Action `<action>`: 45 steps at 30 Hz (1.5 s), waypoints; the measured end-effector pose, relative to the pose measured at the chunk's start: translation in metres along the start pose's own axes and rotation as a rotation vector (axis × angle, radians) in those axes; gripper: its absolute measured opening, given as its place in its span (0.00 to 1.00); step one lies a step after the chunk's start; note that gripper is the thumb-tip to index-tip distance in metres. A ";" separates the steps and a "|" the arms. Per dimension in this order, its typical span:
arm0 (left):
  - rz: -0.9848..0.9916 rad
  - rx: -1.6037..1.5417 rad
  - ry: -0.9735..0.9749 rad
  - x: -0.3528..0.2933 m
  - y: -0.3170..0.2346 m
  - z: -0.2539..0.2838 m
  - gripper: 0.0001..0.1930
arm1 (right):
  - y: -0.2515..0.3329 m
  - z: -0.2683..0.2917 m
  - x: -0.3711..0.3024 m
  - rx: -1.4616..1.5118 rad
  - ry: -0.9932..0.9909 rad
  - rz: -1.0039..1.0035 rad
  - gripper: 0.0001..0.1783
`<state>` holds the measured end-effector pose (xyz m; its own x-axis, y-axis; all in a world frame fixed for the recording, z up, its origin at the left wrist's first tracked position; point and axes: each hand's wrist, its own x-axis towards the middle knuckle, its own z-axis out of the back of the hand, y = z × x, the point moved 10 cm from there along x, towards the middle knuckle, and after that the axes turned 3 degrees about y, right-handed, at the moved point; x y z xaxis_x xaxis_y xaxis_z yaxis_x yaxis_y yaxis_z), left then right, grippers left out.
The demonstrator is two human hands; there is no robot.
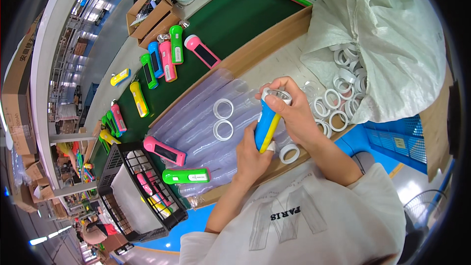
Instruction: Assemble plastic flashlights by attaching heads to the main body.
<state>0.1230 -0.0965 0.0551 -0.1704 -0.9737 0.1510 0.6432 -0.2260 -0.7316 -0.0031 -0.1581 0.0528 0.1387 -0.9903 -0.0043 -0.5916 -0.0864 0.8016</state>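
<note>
A blue and yellow flashlight (265, 126) is tilted in front of my chest. My left hand (251, 159) is wrapped around its lower end. At its head, the fingers and thumb of my right hand (298, 117) close around the white rim, which surrounds a clear lens or cup. Two loose white rings (223, 109) lie to the left on long clear plastic tubes (196, 105). Another white ring (289, 153) rests by my right forearm. A pink flashlight (165, 150) and a green flashlight (186, 175) lie at the near left end of the tubes.
White rings (345, 79) spill from a pale woven sack (380, 29) at right. Beyond the cardboard edge (265, 39), several colourful flashlights lie on a green belt (225, 19). A black crate (147, 228) stands lower left; a small cardboard box (156, 25) sits far left.
</note>
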 end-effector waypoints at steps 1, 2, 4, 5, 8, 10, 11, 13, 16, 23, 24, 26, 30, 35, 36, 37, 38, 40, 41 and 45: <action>0.001 0.003 0.001 -0.001 -0.003 0.004 0.25 | -0.002 -0.005 0.000 0.055 0.106 -0.063 0.20; 0.230 -0.314 0.128 -0.006 0.014 -0.006 0.25 | -0.004 -0.008 -0.003 0.109 0.213 -0.126 0.26; 0.539 -0.860 0.371 -0.016 0.005 -0.027 0.23 | 0.001 0.001 -0.001 0.112 0.217 -0.090 0.33; 0.574 -1.057 0.504 -0.022 0.000 -0.034 0.23 | 0.014 -0.005 0.001 0.133 0.292 -0.041 0.30; 0.604 -1.437 0.732 -0.031 -0.027 -0.043 0.22 | 0.025 -0.025 0.002 0.130 0.460 -0.003 0.22; 0.586 -0.837 0.501 -0.020 -0.001 -0.024 0.23 | 0.015 -0.016 0.006 -0.052 0.292 -0.029 0.16; 0.376 -0.367 0.351 -0.006 0.012 -0.011 0.22 | 0.015 -0.005 0.010 -0.188 0.154 -0.001 0.14; 0.278 -0.248 0.281 0.001 0.011 -0.011 0.22 | 0.006 0.000 0.013 -0.154 0.119 -0.002 0.14; 0.243 -0.142 0.187 0.009 0.007 -0.003 0.23 | 0.005 -0.001 0.016 -0.150 0.100 -0.041 0.14; 0.500 -0.726 0.487 -0.007 0.019 -0.008 0.30 | 0.017 0.001 0.022 -0.190 0.358 -0.081 0.31; 0.531 -1.053 0.557 -0.014 0.010 -0.016 0.34 | 0.020 -0.009 0.020 -0.051 0.426 -0.070 0.28; 0.560 -1.480 0.724 -0.028 -0.001 -0.031 0.45 | 0.019 -0.024 0.013 0.090 0.526 -0.049 0.26; 0.588 -1.642 0.631 -0.034 -0.003 -0.046 0.43 | -0.004 -0.018 0.008 0.275 0.338 -0.152 0.30; 0.314 -0.505 0.249 -0.013 0.016 -0.010 0.34 | 0.001 0.001 0.010 -0.108 0.174 -0.094 0.21; 0.331 -0.461 0.264 -0.013 0.016 -0.010 0.35 | 0.001 -0.002 0.009 0.042 0.188 -0.130 0.20; 0.553 -0.804 0.330 -0.022 0.018 -0.022 0.33 | 0.000 -0.005 0.008 0.193 0.201 -0.165 0.20; 0.552 -0.804 0.333 -0.022 0.015 -0.023 0.33 | 0.001 -0.004 0.008 0.192 0.199 -0.163 0.20; 0.558 -1.029 0.389 -0.025 0.002 -0.033 0.29 | 0.003 -0.008 0.006 0.261 0.211 -0.120 0.16; 0.563 -1.001 0.371 -0.026 -0.003 -0.034 0.27 | 0.002 -0.009 0.004 0.260 0.214 -0.124 0.16; 0.666 -1.323 0.488 -0.049 -0.022 -0.058 0.34 | 0.001 -0.011 -0.008 0.381 0.211 -0.109 0.15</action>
<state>0.0737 -0.0421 0.0248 -0.5184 -0.7223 -0.4577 -0.3475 0.6670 -0.6590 0.0042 -0.1493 0.0601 0.3521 -0.9327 0.0775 -0.8096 -0.2620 0.5253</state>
